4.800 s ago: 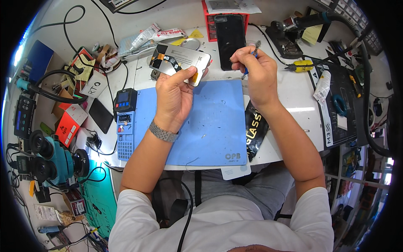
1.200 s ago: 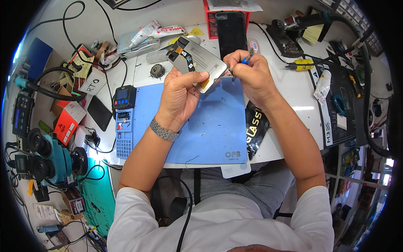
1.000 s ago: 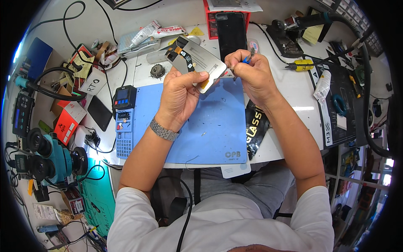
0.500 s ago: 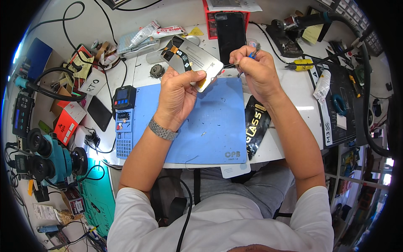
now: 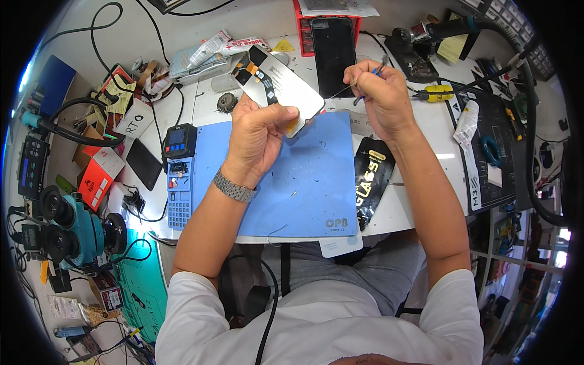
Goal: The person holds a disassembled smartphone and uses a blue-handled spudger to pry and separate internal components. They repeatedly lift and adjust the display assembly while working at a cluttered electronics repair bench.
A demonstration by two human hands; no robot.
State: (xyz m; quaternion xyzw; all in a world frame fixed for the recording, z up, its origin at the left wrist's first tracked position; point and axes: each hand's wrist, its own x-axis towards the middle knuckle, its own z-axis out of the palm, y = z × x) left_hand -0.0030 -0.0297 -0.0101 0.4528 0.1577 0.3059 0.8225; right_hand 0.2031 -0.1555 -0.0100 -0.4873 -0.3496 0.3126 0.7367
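My left hand (image 5: 260, 129) holds a phone display panel (image 5: 291, 85) above the blue work mat (image 5: 298, 188). The panel's silver back faces up, and a dark flex cable with a copper-coloured patch lies on its upper left part. The thumb presses the panel's lower edge. To its right, my right hand (image 5: 384, 100) is closed around a thin metal tool (image 5: 344, 89) with blue parts; most of it is hidden in the fingers. Its fine tip points down-left, apart from the panel. Behind the hands, a dark phone (image 5: 333, 52) leans on a red drawer box (image 5: 306, 41).
A blue device (image 5: 180, 143) flanks the mat at left, and a black packet (image 5: 373, 176) lies at its right. Far left stands a teal microscope (image 5: 82, 228). A yellow-handled tool (image 5: 439, 93) and a black mat (image 5: 496, 152) are at right. Cables hang on both sides.
My right hand has moved a little right and up, drawing the thin tool's tip away from the panel. The panel has shifted slightly and shows a brighter back.
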